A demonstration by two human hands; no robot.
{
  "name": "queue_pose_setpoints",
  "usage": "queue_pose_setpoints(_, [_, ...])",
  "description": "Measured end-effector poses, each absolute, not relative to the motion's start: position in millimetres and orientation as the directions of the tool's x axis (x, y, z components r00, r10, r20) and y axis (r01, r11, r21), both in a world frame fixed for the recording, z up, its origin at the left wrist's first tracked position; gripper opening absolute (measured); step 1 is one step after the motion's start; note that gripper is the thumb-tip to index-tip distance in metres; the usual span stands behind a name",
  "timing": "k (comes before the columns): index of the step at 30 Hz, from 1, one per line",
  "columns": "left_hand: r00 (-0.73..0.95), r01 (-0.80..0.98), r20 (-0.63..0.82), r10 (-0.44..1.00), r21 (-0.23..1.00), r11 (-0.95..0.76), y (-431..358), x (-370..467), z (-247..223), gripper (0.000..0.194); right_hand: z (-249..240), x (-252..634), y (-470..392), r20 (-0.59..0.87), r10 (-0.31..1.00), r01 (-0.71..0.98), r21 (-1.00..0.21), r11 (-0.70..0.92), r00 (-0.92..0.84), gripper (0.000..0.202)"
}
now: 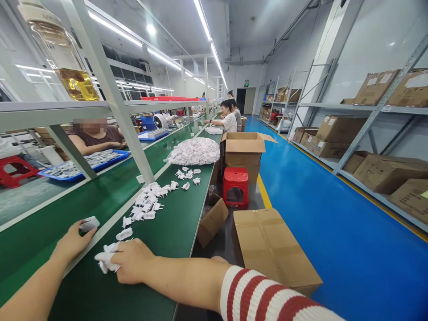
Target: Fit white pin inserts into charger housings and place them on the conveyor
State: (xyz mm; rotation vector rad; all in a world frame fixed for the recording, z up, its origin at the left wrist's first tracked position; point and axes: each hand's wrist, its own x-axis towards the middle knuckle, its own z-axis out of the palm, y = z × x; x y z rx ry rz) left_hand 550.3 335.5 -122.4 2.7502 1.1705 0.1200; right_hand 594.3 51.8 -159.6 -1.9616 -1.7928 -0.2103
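Observation:
My left hand (72,243) is closed around a white plastic housing (89,224), gripped between thumb and fingers above the green belt. At the near end of a row of white plug pieces (147,203), my right hand (133,261) reaches down with its fingers bent onto a white plug piece (106,257). Other white pieces lie right beside and under those fingertips, so the exact contact is partly hidden. Just beyond my right hand a single plug piece (124,234) lies on the green worktop (177,214). Further pieces are scattered up the worktop.
A bulging clear bag of white parts (194,151) lies farther up the worktop. A slanted white post (123,102) rises between belt and worktop. Cartons (274,245) and a red stool (236,187) stand at the right. Across the belt a person sits behind a blue tray (87,165); others sit farther along.

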Motion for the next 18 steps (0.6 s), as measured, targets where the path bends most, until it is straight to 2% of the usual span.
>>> queue_pose_setpoints(3, [0.595,0.780,0.036,0.803,0.215,-0.588,329.5,543.7,-116.9,0.086,-157.6,593.3,50.7,0.425,0.894,0.973,-0.226,-0.050,0.145,0.033])
queue_pose_setpoints(6, [0.549,0.805,0.037,0.835,0.247,-0.540,319.6,537.0,-107.0,0.091,-156.5,592.4,49.0,0.468,0.871,0.973,-0.225,-0.050,0.153,0.032])
queue_pose_setpoints(10, [0.597,0.739,0.098,0.796,0.319,-0.594,284.8,513.1,-89.5,0.111,-155.6,590.8,44.3,0.477,0.863,0.962,-0.270,-0.036,0.166,0.030])
queue_pose_setpoints(12, [0.651,0.690,0.112,0.750,0.325,-0.647,255.5,488.3,-80.8,0.106,-155.3,589.3,41.5,0.464,0.860,0.942,-0.330,-0.054,0.211,0.029])
queue_pose_setpoints(15, [0.671,0.686,0.033,0.741,0.350,-0.638,203.2,435.8,-75.4,0.090,-155.5,587.2,37.1,0.427,0.855,0.895,-0.437,-0.092,0.296,0.031])
queue_pose_setpoints(18, [0.639,0.732,-0.111,0.761,0.393,-0.557,151.9,372.7,-85.1,0.091,-156.1,585.5,29.5,0.429,0.859,0.867,-0.498,-0.035,0.281,0.031])
